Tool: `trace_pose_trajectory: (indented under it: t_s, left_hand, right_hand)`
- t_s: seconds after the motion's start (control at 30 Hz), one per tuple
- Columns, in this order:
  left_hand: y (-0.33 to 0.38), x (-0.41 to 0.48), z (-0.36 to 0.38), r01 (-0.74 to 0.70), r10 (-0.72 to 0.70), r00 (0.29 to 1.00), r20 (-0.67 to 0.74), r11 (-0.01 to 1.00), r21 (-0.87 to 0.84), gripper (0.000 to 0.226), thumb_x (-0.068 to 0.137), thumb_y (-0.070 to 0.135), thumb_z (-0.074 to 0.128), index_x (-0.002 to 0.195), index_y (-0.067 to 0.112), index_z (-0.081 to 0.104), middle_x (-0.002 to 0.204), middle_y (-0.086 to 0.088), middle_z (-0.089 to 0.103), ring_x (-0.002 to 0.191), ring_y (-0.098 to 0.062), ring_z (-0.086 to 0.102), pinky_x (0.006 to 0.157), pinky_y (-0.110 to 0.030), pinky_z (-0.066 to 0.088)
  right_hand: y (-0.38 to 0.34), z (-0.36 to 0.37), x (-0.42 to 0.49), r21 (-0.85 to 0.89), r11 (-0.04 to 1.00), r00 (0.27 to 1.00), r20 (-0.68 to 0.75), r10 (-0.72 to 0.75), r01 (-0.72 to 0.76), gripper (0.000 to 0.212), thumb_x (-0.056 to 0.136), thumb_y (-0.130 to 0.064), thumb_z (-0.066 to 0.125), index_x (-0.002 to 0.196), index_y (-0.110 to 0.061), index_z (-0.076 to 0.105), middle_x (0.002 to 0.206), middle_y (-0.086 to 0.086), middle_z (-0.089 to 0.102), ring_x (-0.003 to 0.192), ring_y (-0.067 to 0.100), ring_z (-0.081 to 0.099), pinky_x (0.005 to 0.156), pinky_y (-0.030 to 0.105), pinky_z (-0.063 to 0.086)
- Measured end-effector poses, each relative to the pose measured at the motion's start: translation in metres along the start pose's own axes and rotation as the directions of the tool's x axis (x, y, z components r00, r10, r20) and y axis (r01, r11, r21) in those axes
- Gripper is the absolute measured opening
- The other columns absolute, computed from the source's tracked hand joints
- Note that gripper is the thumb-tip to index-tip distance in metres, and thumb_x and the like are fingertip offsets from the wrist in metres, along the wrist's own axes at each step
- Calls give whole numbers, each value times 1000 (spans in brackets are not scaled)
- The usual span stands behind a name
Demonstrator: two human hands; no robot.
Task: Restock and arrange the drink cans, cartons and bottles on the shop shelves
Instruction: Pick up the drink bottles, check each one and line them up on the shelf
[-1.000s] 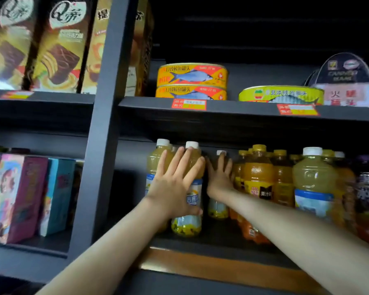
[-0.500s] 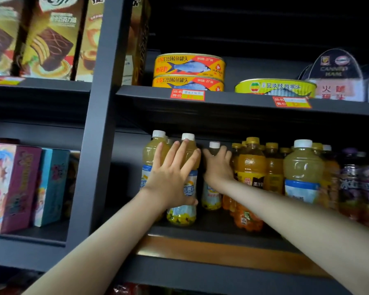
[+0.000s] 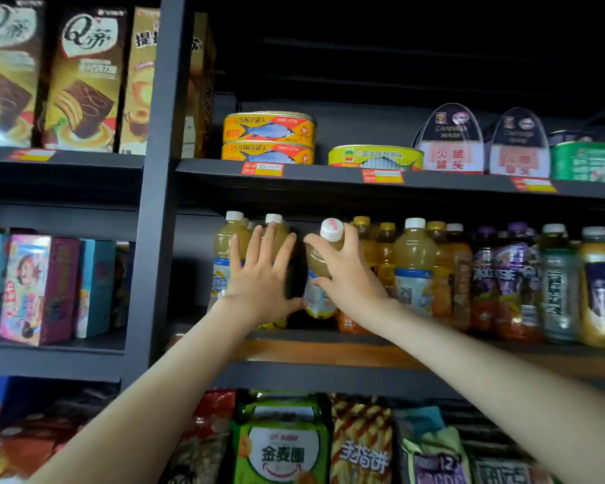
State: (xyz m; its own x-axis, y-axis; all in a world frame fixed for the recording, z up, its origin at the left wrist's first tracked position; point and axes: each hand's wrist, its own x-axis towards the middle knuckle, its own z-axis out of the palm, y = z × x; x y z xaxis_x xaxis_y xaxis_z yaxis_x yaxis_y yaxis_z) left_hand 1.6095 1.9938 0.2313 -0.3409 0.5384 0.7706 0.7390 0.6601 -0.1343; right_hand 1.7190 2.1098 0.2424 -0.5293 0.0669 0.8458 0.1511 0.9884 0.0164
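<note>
Right hand (image 3: 346, 274) has pulled the pale juice bottle (image 3: 317, 264) forward at frame centre, fingers wrapped round it, neck tipped toward camera. Left hand (image 3: 262, 277), fingers flat and spread, braces neighbouring bottles (image 3: 224, 244) immediately left.

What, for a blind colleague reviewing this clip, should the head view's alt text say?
A person's right hand grips a white-capped pale juice bottle, tilted toward the camera, at a crowded drinks shelf, while the left hand presses flat with spread fingers against two similar bottles beside it. Fish tins sit on the shelf above.
</note>
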Motion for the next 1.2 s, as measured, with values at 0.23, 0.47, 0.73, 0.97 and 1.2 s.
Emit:
trace_pose_trajectory:
  t_s: [0.23, 0.47, 0.73, 0.97, 1.2]
  left_hand:
    - [49, -63, -34, 51, -128, 960, -248, 954, -294, 87, 74, 66, 60, 142, 13, 45, 148, -24, 38, 136, -41, 38, 106, -65, 27]
    - [100, -190, -70, 144, -337, 937, 93, 131, -981, 71, 69, 54, 69, 130, 30, 41, 127, 5, 59, 114, -1, 56, 91, -14, 43]
    - [158, -336, -53, 315, -313, 857, 410, -311, -897, 78, 64, 33, 82, 131, 10, 51, 117, -8, 69, 109, -24, 65, 97, -42, 51]
    - [144, -401, -49, 493, -165, 855, 491, -30, -869, 50, 71, 9, 82, 105, 31, 52, 89, 26, 68, 85, 6, 63, 73, -16, 52]
    - [124, -432, -36, 615, -136, 784, 605, 37, -788, 53, 69, 16, 86, 110, 32, 57, 96, 17, 71, 91, 1, 66, 74, -17, 52]
  right_hand:
    - [-31, -71, -64, 297, 952, 972, -235, -3, 75, 61, 81, -10, 76, 133, -31, 52, 139, -4, 17, 132, 14, 30, 109, 21, 32]
    - [-53, -135, -175, 734, 672, 841, -300, 451, -98, 65, 66, -18, 87, 114, -47, 53, 121, -10, 40, 113, 0, 46, 99, 21, 42]
    - [-76, -105, -335, 781, -265, 614, 614, 496, -566, 60, 68, -28, 75, 124, -31, 52, 118, 3, 66, 105, 22, 66, 81, 42, 59]
    - [-91, -70, -407, 222, 601, 566, 673, 475, -768, 58, 93, -43, 57, 146, -40, 33, 145, -4, 48, 128, 16, 50, 90, 22, 45]
    - [-141, -51, -440, 501, 524, 690, 676, 258, -688, 79, 81, -9, 77, 139, -33, 30, 115, -32, 46, 96, -31, 44, 79, -4, 33]
